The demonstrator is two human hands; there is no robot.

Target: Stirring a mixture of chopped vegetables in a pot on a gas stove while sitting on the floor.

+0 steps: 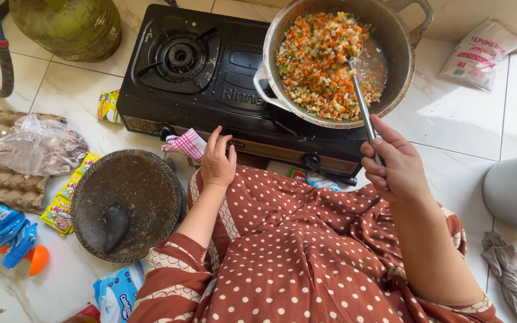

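The right hand [393,164] is closing its grip around the metal spoon [363,107], whose bowl is dipping into chopped vegetables in the wok [399,45] on the far-right burner. The left hand [218,161] is resting slack, grip apart, on the polka-dot lap [282,245], near the stove [210,78]; a stone mortar [125,203] is sitting left on the floor [444,119].

A floor of pale square tiles [79,101] with thin grey grout lines is shown from above, lit by bright daylight that is cast in a sharp patch at the upper right. A strip of cream wall [486,15] is seen along the top edge, where the tiles end.
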